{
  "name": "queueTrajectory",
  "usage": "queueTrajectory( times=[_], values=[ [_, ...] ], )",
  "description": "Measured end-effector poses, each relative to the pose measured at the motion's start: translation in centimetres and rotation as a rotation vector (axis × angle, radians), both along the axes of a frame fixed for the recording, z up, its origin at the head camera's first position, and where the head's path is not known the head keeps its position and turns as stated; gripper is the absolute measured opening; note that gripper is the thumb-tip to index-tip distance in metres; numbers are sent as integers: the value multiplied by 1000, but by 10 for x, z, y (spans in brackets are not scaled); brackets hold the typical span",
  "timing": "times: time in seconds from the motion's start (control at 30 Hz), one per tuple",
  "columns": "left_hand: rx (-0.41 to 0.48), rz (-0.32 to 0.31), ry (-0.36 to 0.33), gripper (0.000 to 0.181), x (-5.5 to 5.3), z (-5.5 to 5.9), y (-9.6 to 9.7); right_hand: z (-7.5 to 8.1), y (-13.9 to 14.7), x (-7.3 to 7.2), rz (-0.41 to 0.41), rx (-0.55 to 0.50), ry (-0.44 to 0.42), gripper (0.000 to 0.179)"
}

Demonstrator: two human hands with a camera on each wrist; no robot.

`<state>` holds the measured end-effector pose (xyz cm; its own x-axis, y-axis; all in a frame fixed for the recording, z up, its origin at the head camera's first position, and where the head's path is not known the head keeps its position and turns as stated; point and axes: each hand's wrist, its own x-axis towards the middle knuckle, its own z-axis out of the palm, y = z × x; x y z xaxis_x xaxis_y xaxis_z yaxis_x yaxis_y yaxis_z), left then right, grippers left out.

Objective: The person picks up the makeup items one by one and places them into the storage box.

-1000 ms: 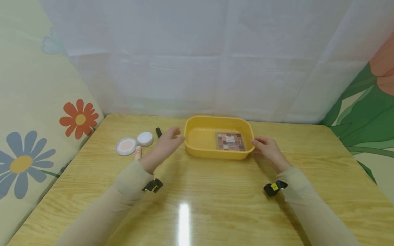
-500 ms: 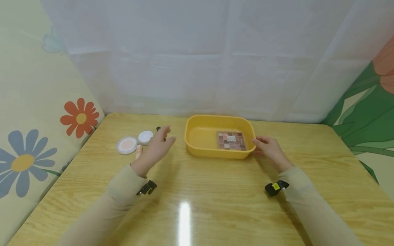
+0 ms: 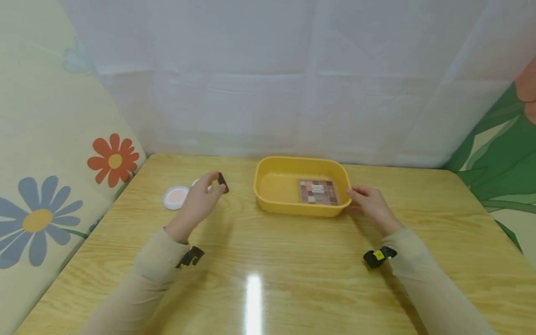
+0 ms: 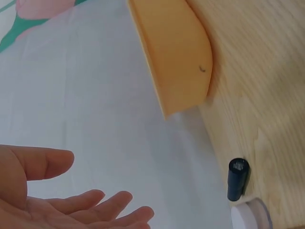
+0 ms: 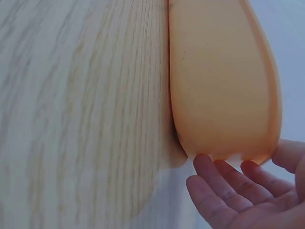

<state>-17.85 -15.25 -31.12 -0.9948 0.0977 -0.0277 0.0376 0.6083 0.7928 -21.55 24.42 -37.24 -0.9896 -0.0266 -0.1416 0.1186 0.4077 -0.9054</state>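
My left hand [image 3: 197,197] reaches over the left part of the table, thumb and fingers spread apart and holding nothing. Just beyond its fingertips lies a short black cosmetic tube [image 3: 224,183], which the left wrist view shows apart from the hand, beside a round white jar [image 4: 244,217]. My right hand [image 3: 370,204] grips the right end of a yellow plastic basin [image 3: 299,209], its thumb at the rim and its fingertips against the outer wall. In the basin lies an eyeshadow palette [image 3: 317,191] with brown and pink squares.
A round pale pink compact [image 3: 175,198] lies left of my left hand, which mostly covers the jar in the head view. The wood-grain table [image 3: 293,270] ends at a white cloth backdrop [image 3: 268,93]. Flower-printed panels stand at both sides.
My left hand has moved left from the basin's left end to the black tube, and now covers the small beige tube. My right hand stays at the basin, which has not moved.
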Motion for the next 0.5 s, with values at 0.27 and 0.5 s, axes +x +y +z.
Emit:
queueTrajectory(
  times=[0.27,0.5],
  values=[
    [11,44,8,58,4,3,-17,0,0,1,1,2,-9,53],
    [-9,68,10,58,4,4,-26,-1,0,0,-4,-6,-10,54]
  ],
)
